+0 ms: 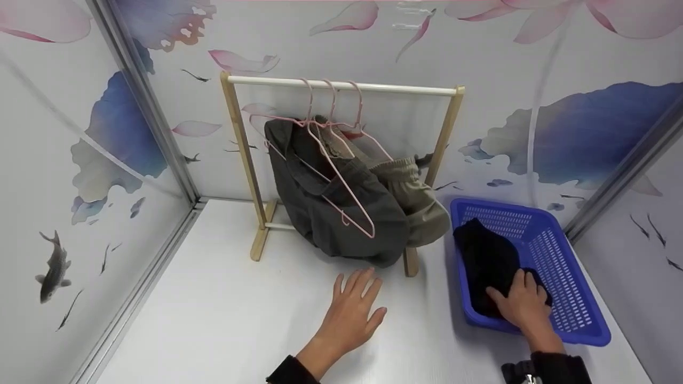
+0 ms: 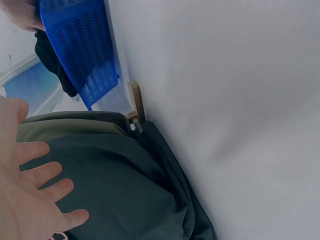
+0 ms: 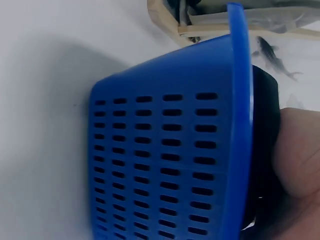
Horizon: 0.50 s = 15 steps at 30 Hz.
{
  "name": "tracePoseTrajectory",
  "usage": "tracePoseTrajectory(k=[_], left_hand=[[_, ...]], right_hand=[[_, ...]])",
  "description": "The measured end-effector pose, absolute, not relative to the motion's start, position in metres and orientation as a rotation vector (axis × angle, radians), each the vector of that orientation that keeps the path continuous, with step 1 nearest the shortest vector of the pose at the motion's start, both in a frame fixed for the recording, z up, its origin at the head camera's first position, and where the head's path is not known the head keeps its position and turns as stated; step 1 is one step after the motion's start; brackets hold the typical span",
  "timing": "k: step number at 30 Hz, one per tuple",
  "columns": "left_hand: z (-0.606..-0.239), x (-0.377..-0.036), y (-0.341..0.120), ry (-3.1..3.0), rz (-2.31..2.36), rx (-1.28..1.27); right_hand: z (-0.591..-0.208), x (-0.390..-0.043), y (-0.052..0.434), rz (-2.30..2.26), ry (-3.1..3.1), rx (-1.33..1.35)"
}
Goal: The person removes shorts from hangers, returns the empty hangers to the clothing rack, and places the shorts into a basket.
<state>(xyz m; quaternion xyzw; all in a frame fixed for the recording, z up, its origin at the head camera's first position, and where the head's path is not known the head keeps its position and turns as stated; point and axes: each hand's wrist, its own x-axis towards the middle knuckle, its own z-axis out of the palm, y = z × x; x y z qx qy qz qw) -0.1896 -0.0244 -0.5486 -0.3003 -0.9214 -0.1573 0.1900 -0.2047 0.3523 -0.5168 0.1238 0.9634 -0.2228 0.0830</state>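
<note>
Black garment (image 1: 488, 264) lying in the near left part of one blue basket (image 1: 571, 298), bunched against the near rim; gripped by the right hand (image 1: 520, 304), fingers curled down onto the cloth at its near end, wrist reaching in over the basket's near wall; seen in the right wrist view as dark cloth (image 3: 267, 150) pressed between palm and basket wall (image 3: 165, 165). Left hand (image 1: 352, 314) flat on the white tabletop (image 1: 213, 320), fingers spread and straight, holding nothing, palm down just in front of the hanging clothes; fingertips near but apart from the dark grey garment (image 1: 331, 208). Two garments on one wooden rack (image 1: 341, 85): dark grey one in front, olive one (image 1: 416, 197) behind and to the right; three pink hangers (image 1: 333, 133) hooked close together on the rail. Basket standing right of the rack's foot, just beside it.
</note>
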Motion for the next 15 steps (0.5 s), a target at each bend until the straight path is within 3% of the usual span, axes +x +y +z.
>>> tracePoseTrajectory(k=[15], left_hand=[[-0.541, -0.193, -0.039, -2.56, -0.446, -0.799]], right_hand=[[-0.49, -0.199, 0.324, -0.81, 3.195, 0.218]])
